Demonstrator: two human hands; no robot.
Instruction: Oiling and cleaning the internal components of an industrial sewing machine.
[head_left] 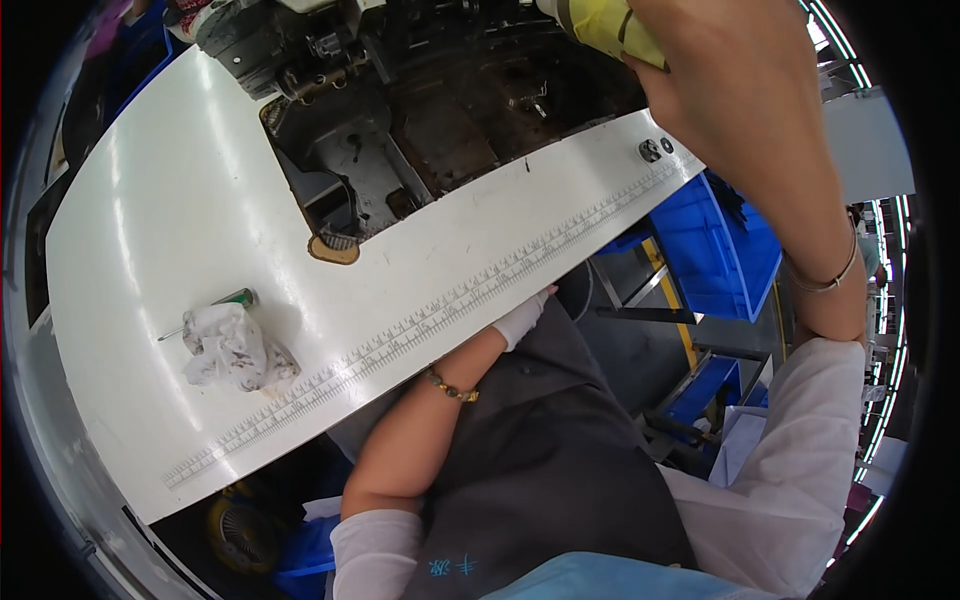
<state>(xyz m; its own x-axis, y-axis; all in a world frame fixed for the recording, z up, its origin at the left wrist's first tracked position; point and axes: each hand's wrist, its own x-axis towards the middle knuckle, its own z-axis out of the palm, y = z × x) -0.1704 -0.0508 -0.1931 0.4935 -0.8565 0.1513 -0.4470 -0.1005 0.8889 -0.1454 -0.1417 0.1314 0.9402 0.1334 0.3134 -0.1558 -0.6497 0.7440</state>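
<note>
At the upper right, my right hand (pixel 695 75) is closed around a yellow-green cylindrical thing (pixel 610 28); its top is cut off by the picture's edge, so its kind is unclear. The thing is over the far side of an opened machine bay (pixel 440 135) with a dark, oily floor. Dark machine parts (pixel 315 45) stand up at the bay's far left, like the underside of a tipped-back sewing machine. My left hand (pixel 523 318), in a white covering, is low at the table's near edge by my dark apron; most of its fingers are hidden.
The white tabletop (pixel 160 200) carries a printed ruler strip (pixel 450 303) along its near edge. A crumpled, stained white cloth (pixel 237 348) lies against a green-handled screwdriver (pixel 240 298). Small round metal parts (pixel 650 150) sit at the right. Blue bins (pixel 715 250) stand below the table.
</note>
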